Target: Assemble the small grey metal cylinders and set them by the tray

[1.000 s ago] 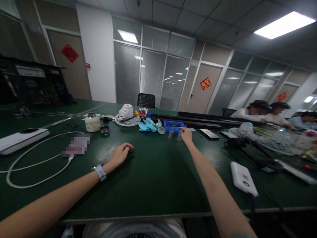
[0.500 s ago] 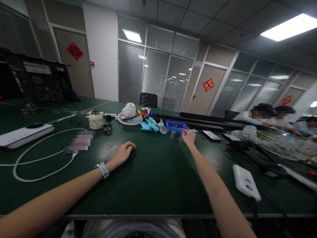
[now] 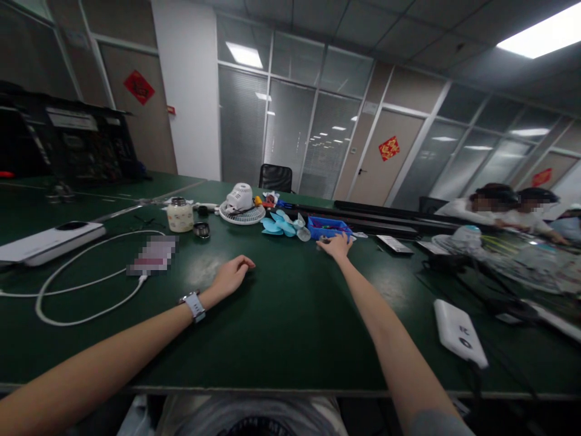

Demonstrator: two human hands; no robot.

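At the far left, at 9 o'clock, a white box [image 3: 49,241] lies flat on the green table [image 3: 290,339], with a white cable [image 3: 91,284] looping from it toward the middle. Past the cable, at 11 o'clock, stand a cream jar [image 3: 180,215] and a small dark ring [image 3: 201,229] just beside it.

The left hand [image 3: 232,275] rests on the table near the centre, palm down, fingers loosely curled and together, holding nothing; a watch [image 3: 194,304] sits on its wrist.

At 12 o'clock a white fan guard [image 3: 242,212] lies flat with the motor housing [image 3: 239,195] on it, and light-blue fan blades [image 3: 279,224] lie just to its right. Next comes a blue tray [image 3: 329,226] of small parts.

The right hand [image 3: 336,245] is stretched out, flat on the table just in front of the tray; its fingers are spread a little and pressed down, and whether they cover anything I cannot tell. The fan appears to be in pieces, nothing joined, so the work looks barely begun.

At 3 o'clock a white power bank [image 3: 459,333] lies well apart from both hands, and other people sit at the far right end of the table.
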